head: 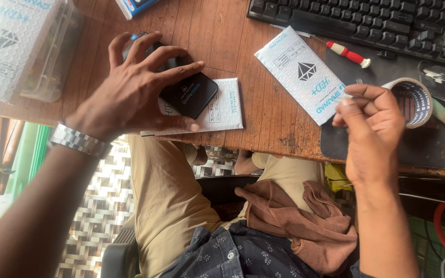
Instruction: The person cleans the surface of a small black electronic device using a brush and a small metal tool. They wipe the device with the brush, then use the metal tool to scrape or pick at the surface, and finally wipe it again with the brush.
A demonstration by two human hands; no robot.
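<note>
the left hand lies spread over a black phone on the wooden desk, its fingers fanned wide and arched, the fingertips pressing the phone's upper edge and the thumb set against its lower side; the grip is loose and open-palmed, holding the phone down rather than wrapped round it. a metal wristwatch sits on that wrist. the phone rests on top of a white padded pouch, which lies flat near the desk's front edge and pokes out at 3 o'clock from under the phone

the right hand hovers at the desk's edge, at 3 o'clock from the phone and well apart from it. its thumb and forefinger are pinched together, the other fingers curled in; whether something small is caught in that pinch cannot be told. just at 9 o'clock of this hand lies a second white padded pouch, set slantwise. touching the knuckles at 2 o'clock stands a roll of tape on a dark mat. at 12 o'clock lies a small screwdriver with a red handle, and beyond it a black keyboard

at the far 9 o'clock side stands a clear plastic box with another white pouch leaning on it
</note>
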